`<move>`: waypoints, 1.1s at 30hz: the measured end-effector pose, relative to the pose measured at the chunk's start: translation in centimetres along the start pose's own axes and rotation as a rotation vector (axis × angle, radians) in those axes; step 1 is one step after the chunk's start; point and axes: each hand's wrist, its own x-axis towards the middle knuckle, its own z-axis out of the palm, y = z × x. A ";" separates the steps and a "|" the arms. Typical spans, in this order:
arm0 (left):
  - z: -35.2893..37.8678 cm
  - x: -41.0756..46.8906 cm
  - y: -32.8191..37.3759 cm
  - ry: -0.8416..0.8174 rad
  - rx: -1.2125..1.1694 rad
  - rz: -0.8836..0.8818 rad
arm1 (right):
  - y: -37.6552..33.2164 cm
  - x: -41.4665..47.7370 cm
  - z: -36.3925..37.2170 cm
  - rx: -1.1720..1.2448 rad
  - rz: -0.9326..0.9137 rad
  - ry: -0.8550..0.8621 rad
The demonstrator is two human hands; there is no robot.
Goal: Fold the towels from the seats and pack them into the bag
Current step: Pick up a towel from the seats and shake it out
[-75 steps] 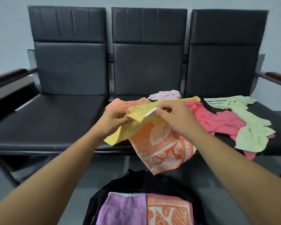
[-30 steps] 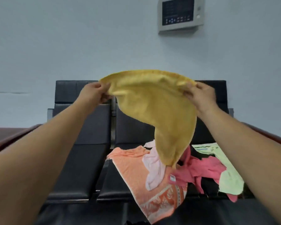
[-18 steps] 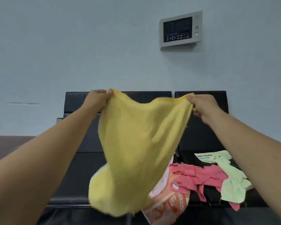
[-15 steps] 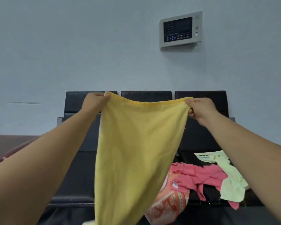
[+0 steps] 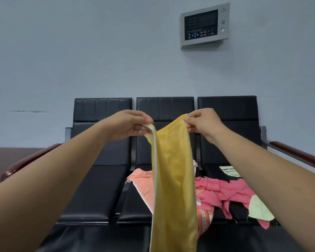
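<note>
A yellow towel [image 5: 173, 188] hangs lengthwise in the air in front of the black seats, doubled along its length. My left hand [image 5: 129, 125] pinches one top corner and my right hand [image 5: 203, 121] pinches the other, the two hands close together. On the middle seat behind it lies an orange patterned towel [image 5: 144, 188]. A pink towel [image 5: 224, 192] and a pale green towel [image 5: 258, 210] are spread over the right seat. The bag is out of view below the frame.
A row of three black padded seats [image 5: 96, 193] with wooden armrests [image 5: 298, 155] stands against a grey wall. A control panel [image 5: 204, 25] hangs on the wall above. The left seat holds no towels.
My hands have come together, bringing the towel's top corners near each other, so the spread yellow towel now hangs narrow and doubled.
</note>
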 end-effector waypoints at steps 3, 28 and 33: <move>1.1 -0.3 0.1 -0.122 0.145 0.024 | -0.1 -0.9 1.0 -0.008 -0.104 -0.065; 1.8 1.4 -3.9 -0.188 0.991 -0.155 | 1.6 -1.7 0.9 0.201 0.010 -0.246; 0.1 0.7 -5.6 -0.136 0.653 -0.163 | 4.1 -1.1 -1.6 0.235 0.191 -0.204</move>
